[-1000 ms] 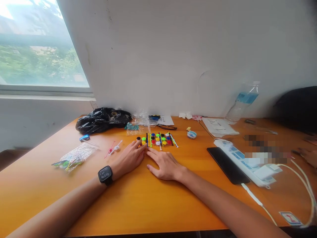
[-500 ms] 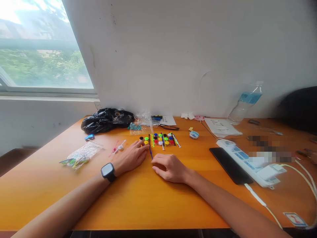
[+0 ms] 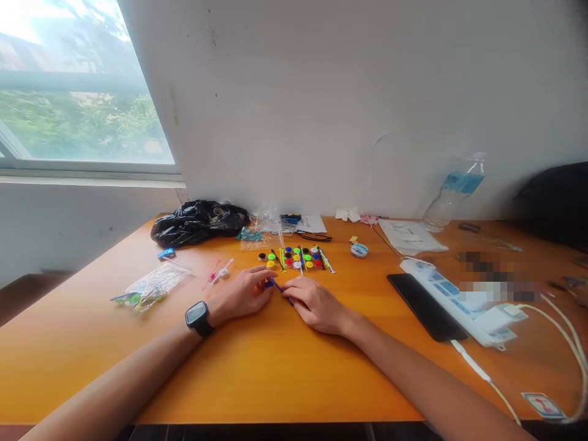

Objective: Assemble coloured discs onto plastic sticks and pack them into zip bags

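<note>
My left hand [image 3: 245,294], with a black watch on its wrist, and my right hand [image 3: 315,303] meet on the orange table [image 3: 275,367]. Between their fingertips lies a thin blue stick [image 3: 278,286] with a small blue disc at its left end. The left fingers pinch the disc end and the right fingers pinch the other end. Just beyond the hands sits a cluster of small coloured discs and sticks [image 3: 296,258] in green, yellow, red, blue and black.
A black plastic bag [image 3: 199,222] and clear packets [image 3: 151,285] lie at the left. A water bottle [image 3: 452,193], papers, a black phone [image 3: 425,306] and a white power strip [image 3: 463,300] with cables occupy the right. A wall stands behind the table.
The right hand drew a blue stick out of the cluster toward me. Both hands pulled back slightly and closed their fingertips on it.
</note>
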Demonstrator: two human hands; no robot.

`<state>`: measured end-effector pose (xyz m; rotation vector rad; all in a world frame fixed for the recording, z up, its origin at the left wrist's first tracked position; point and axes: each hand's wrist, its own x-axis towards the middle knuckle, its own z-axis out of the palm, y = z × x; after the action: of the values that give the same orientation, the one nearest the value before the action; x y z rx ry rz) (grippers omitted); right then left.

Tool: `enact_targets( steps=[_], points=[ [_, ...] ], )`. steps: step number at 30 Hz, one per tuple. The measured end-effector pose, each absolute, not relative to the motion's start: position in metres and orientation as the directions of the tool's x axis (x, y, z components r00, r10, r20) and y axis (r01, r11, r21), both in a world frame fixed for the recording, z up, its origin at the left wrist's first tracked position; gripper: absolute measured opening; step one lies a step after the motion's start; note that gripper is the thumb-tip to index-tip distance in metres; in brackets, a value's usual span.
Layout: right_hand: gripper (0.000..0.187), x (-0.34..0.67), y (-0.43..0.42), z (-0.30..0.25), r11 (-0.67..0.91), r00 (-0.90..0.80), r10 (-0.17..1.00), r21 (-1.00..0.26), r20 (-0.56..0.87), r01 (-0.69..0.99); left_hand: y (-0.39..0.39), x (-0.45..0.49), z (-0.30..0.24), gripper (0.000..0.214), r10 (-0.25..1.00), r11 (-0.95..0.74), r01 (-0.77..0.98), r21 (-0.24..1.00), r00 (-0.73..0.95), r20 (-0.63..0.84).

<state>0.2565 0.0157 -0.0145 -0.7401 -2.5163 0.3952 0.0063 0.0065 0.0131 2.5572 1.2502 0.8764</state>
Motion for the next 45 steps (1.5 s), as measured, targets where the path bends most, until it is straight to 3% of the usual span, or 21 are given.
enact_targets(
  steps=[5, 11, 18, 23, 29, 32, 39, 45],
  points=[
    [0.033, 0.257, 0.017, -0.014, 0.814, -0.747, 0.555, -0.426, 0.366, 0.396, 0.001, 0.005, 0.018, 0.017, 0.678, -0.735, 0.562, 0.38, 0.582, 0.45],
    [0.032, 0.26, 0.02, -0.013, 0.799, -0.731, 0.585, -0.405, 0.351, 0.445, -0.01, 0.014, 0.012, 0.017, 0.514, -0.857, 0.395, 0.33, 0.623, 0.589],
    [0.024, 0.263, 0.023, -0.012, 0.806, -0.744, 0.566, -0.429, 0.354, 0.409, -0.018, 0.024, 0.001, 0.019, 0.343, -0.938, 0.248, 0.24, 0.746, 0.571],
    [0.016, 0.258, 0.024, -0.017, 0.841, -0.751, 0.513, -0.419, 0.416, 0.342, -0.021, 0.031, 0.0, 0.021, 0.214, -0.977, 0.159, 0.144, 0.706, 0.675],
    [0.013, 0.253, 0.026, -0.017, 0.834, -0.604, 0.548, -0.437, 0.579, 0.337, -0.029, 0.037, -0.003, 0.025, 0.096, -0.995, 0.07, 0.065, 0.748, 0.657],
    [0.012, 0.254, 0.027, -0.013, 0.815, -0.51, 0.58, -0.46, 0.635, 0.353, -0.027, 0.038, -0.005, 0.023, 0.142, -0.99, 0.096, 0.107, 0.774, 0.617],
    [0.009, 0.253, 0.027, -0.016, 0.768, -0.37, 0.637, -0.51, 0.677, 0.388, -0.003, 0.036, -0.013, 0.029, 0.521, -0.849, 0.366, 0.382, 0.704, 0.483],
    [0.012, 0.259, 0.024, -0.012, 0.671, -0.261, 0.732, -0.598, 0.63, 0.438, 0.004, 0.028, -0.018, 0.046, 0.602, -0.763, 0.356, 0.54, 0.696, 0.392]
  ],
)
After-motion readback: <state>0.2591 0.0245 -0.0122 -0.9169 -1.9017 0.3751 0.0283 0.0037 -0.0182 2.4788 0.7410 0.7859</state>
